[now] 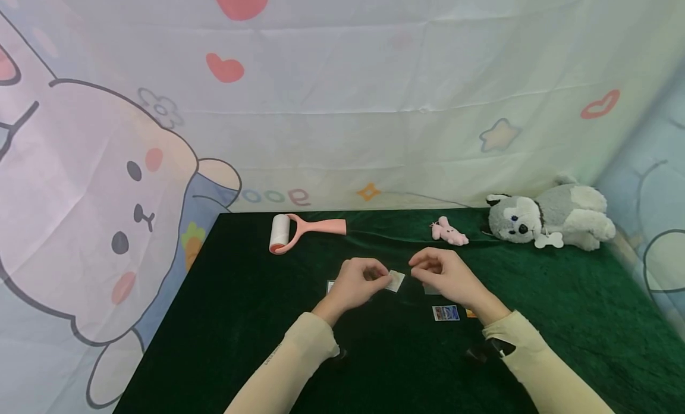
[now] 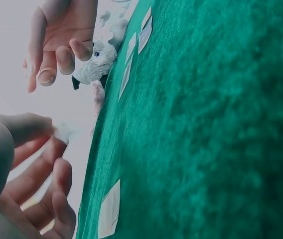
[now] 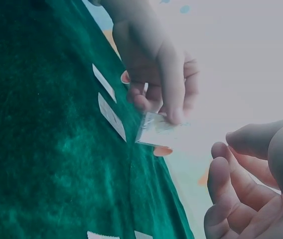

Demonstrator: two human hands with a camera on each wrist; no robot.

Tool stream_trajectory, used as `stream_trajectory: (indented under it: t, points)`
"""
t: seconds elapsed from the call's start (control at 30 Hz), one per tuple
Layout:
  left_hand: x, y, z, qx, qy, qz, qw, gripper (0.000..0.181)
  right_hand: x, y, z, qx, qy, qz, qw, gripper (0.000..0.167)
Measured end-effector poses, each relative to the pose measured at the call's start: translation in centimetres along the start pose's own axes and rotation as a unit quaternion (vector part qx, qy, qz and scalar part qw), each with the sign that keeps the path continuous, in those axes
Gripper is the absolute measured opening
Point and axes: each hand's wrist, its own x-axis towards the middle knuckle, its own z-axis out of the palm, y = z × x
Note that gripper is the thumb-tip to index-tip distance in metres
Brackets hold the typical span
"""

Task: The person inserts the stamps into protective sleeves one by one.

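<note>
My left hand (image 1: 357, 283) pinches a small pale stamp-like piece (image 1: 395, 281) between thumb and index finger, above the green cloth. In the right wrist view the piece (image 3: 156, 130) looks clear-edged under the left thumb (image 3: 174, 107). My right hand (image 1: 448, 275) hovers a little to the right, apart from it, its fingers loosely bent with nothing visible between them. A blue-patterned piece (image 1: 446, 313) lies below the right hand, and an orange one (image 1: 471, 313) is partly hidden by the wrist. A pale piece (image 1: 431, 289) lies under the right fingers, another (image 1: 330, 286) beside the left hand.
At the back left lies a lint roller (image 1: 321, 226) with a pink handle. A small pink plush toy (image 1: 449, 232) and a grey-and-white plush dog (image 1: 551, 218) lie along the back edge at the right. Behind the green cloth (image 1: 214, 342) hangs a printed curtain (image 1: 342, 104).
</note>
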Motion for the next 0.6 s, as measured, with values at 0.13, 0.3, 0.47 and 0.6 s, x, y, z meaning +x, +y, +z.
stream_trajectory:
  t: [0.13,0.3,0.47,0.6]
  points:
    - [0.2,0.1,0.4,0.017,0.004,-0.036,0.9992,0.01,-0.1,0.4,-0.2,-0.001,0.0,0.003,1.0,0.024]
    - [0.2,0.2,0.8,0.027,0.012,-0.072,0.997,0.008,-0.3,0.8,-0.3,-0.008,-0.001,0.001,1.0,0.023]
    - [0.2,0.5,1.1,0.046,0.013,-0.115,0.9922,0.009,-0.5,0.9,-0.4,-0.004,-0.004,0.004,1.0,0.023]
    - [0.3,0.6,1.6,0.079,0.016,-0.148,0.9857,0.011,-0.6,1.1,-0.4,-0.004,-0.007,0.01,0.9999,0.024]
